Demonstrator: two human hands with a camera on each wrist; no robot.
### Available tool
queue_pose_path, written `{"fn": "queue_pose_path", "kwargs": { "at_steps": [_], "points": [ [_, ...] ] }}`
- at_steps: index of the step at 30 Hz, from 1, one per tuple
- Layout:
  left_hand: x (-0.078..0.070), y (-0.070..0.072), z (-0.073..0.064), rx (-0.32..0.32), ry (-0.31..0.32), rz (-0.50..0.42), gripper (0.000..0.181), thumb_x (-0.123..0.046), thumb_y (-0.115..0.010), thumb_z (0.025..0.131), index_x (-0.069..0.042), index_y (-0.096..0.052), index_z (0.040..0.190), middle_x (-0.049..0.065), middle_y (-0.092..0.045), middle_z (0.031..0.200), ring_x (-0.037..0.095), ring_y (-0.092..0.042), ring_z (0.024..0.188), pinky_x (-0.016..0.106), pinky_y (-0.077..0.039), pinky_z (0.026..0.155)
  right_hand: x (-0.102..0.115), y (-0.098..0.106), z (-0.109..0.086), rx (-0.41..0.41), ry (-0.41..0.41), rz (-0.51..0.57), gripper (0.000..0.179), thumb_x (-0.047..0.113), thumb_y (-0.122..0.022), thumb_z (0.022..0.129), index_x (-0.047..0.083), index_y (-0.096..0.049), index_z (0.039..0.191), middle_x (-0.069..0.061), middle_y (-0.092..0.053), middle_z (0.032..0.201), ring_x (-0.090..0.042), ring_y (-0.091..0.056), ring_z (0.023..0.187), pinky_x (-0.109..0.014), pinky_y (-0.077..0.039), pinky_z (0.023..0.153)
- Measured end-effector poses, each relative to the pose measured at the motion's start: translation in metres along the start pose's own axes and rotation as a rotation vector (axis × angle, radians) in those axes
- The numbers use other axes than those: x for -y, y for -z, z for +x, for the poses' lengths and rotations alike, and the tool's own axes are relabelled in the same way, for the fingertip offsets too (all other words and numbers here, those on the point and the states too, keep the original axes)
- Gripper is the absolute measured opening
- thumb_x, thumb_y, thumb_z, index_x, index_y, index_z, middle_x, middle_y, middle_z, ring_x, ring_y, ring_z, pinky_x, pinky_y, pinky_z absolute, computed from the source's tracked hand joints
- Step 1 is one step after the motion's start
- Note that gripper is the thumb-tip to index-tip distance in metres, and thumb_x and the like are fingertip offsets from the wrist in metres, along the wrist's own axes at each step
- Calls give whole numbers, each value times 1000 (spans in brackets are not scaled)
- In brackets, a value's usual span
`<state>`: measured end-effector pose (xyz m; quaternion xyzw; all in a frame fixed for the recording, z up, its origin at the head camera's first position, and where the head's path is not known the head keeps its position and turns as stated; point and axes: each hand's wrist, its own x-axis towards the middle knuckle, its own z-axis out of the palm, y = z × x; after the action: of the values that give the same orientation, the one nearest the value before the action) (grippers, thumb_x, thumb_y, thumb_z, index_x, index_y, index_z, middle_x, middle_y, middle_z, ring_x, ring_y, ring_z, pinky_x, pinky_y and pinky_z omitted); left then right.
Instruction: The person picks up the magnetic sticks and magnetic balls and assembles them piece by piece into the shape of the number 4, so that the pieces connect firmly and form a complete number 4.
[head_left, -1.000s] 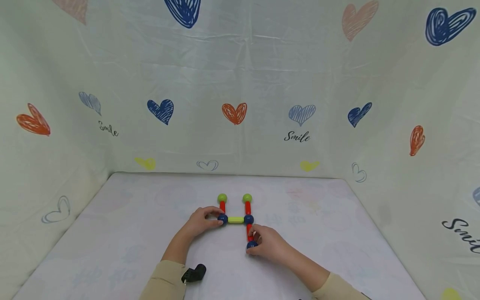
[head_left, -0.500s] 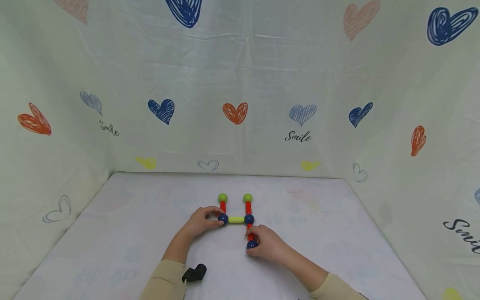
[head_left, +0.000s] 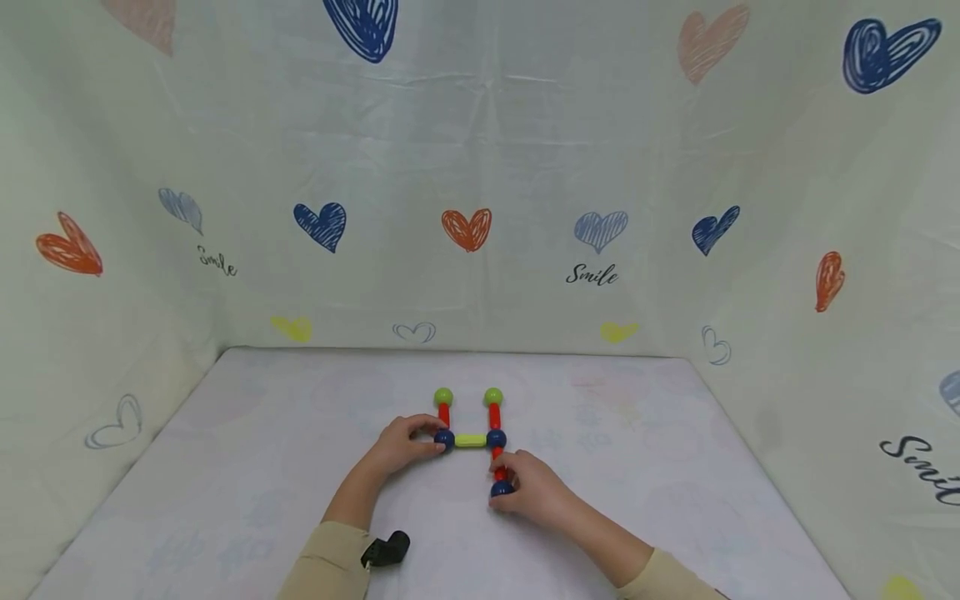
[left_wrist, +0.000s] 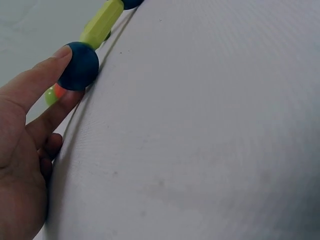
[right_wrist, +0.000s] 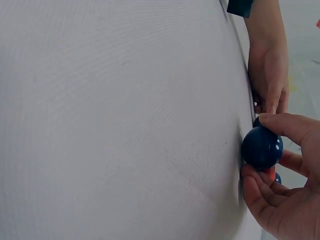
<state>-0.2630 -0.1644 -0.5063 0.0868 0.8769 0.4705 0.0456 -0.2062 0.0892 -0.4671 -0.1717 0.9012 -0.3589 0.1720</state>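
A figure of balls and rods lies on the white table. Its left blue ball is pinched between thumb and finger of my left hand. From there a yellow-green rod runs to the middle blue ball. Red rods lead away from both balls to two green balls. Toward me, another red rod joins the middle ball to the near blue ball. My right hand grips that near ball with thumb and fingers, partly covering the rod.
The white tabletop stretches around both hands. A cloth wall printed with hearts rises at the back and sides. A black device sticks out from the left sleeve.
The right index finger has shifted slightly along the near red rod. Otherwise hands and figure keep their places; the whole head view has only moved a little.
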Motion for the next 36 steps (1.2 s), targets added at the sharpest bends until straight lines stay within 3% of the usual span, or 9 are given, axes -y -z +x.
{"fn": "queue_pose_path", "kwargs": {
  "at_steps": [8, 14, 22, 36],
  "points": [
    [3, 5, -4, 5, 37, -26, 28, -15, -80, 81, -17, -71, 108, -3, -64, 96, 24, -54, 102, 49, -42, 95, -1, -3, 0, -23, -14, 18, 46, 22, -83, 77, 13, -61, 116, 0, -54, 93, -19, -52, 74, -30, -46, 59],
    [-3, 17, -13, 4, 87, 5, 39, -16, -80, 81, -17, -66, 117, -1, -65, 103, 22, -54, 98, 43, -48, 87, -4, 5, -4, -93, 35, -65, 46, 24, -82, 78, 10, -61, 117, 1, -56, 99, -17, -52, 82, -29, -47, 66],
    [-21, 37, -22, 3, 34, 92, 43, -14, -80, 81, -15, -63, 121, 1, -64, 108, 23, -55, 99, 41, -51, 82, -12, 22, -4, -185, 76, -133, 45, 25, -80, 80, 8, -62, 118, -3, -59, 106, -22, -56, 95, -36, -50, 77],
    [-29, 53, -37, 20, 7, 247, 48, -16, -81, 80, -15, -63, 124, 3, -63, 112, 22, -56, 101, 40, -51, 82, -26, 51, -13, -322, 88, -210, 40, 25, -78, 83, 10, -64, 117, -5, -61, 115, -27, -56, 109, -45, -48, 93]
  ]
}}
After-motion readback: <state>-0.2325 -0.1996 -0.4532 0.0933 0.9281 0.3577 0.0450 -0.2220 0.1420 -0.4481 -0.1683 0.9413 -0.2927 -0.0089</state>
